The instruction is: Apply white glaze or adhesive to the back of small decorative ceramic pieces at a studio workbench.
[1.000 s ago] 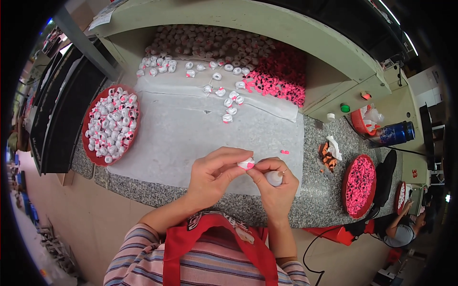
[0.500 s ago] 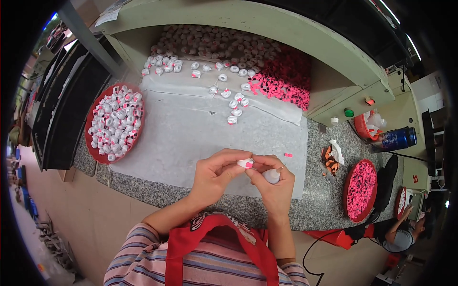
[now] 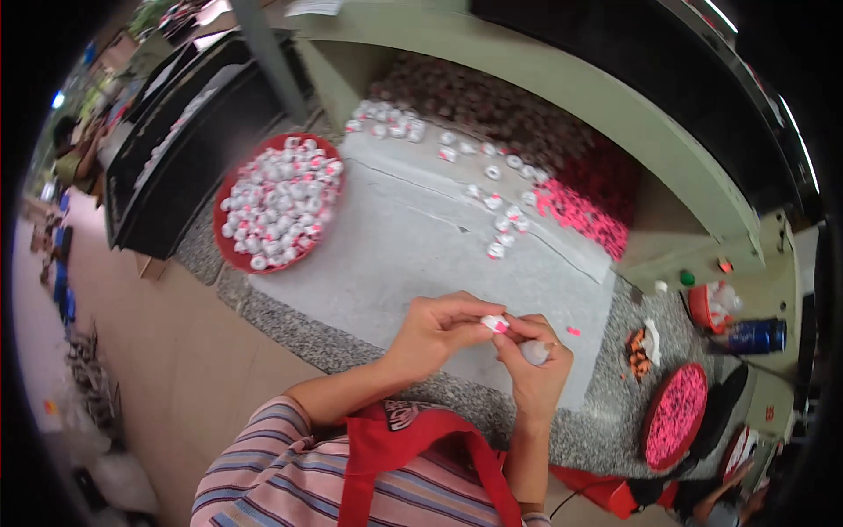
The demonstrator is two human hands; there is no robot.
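Note:
Between the fingertips of both hands is a small white piece with a pink patch [image 3: 494, 323], raised over the near part of the white sheet [image 3: 395, 246]. My left hand [image 3: 437, 332] pinches it from the left with thumb and fingers. My right hand [image 3: 540, 364] meets it from the right and also keeps a small translucent squeeze bottle [image 3: 534, 353] tucked in its fingers. To the right of the hands lies a small pink piece [image 3: 573, 332] on the sheet. Farther off, several similar white pieces [image 3: 496, 250] stand in a loose line.
A red tray [image 3: 219, 233] heaped with white-and-pink pieces stands left. Under the pale green cabinet [image 3: 615, 88] lie many white pieces and a pink pile [image 3: 584, 220]. At right are orange-brown scraps [image 3: 638, 356], a blue cylinder [image 3: 757, 336] and a red tray of pink bits [image 3: 650, 448].
The whole view has turned and shifted, so the bench and hands appear farther right and tilted. Both hands keep the same hold on the small piece and bottle.

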